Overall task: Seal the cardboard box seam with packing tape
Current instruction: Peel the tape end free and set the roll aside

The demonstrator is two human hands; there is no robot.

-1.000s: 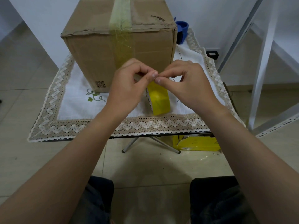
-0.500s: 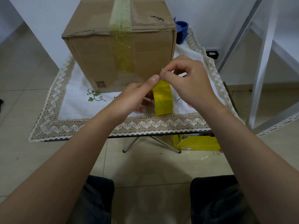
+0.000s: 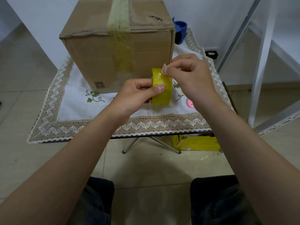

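A brown cardboard box (image 3: pixel 97 51) stands on the small table, with a strip of yellowish tape (image 3: pixel 120 23) running along its top seam and down its front face. In front of the box my left hand (image 3: pixel 136 95) grips a yellow roll of packing tape (image 3: pixel 162 95), thumb pressed on the roll's outer face. My right hand (image 3: pixel 188 75) pinches the loose end of the tape (image 3: pixel 164 66), lifted a little off the top of the roll.
A white tablecloth with a lace border (image 3: pixel 123 127) covers the folding table. A blue object (image 3: pixel 181 28) sits behind the box. A pink item (image 3: pixel 190 103) lies by my right wrist. Yellow packaging (image 3: pixel 198 142) lies on the floor under the table. A white frame (image 3: pixel 263 62) stands at right.
My hands have parted: the left slid down onto the roll and the right lifted the tape end up and to the right. The roll shifted slightly right.
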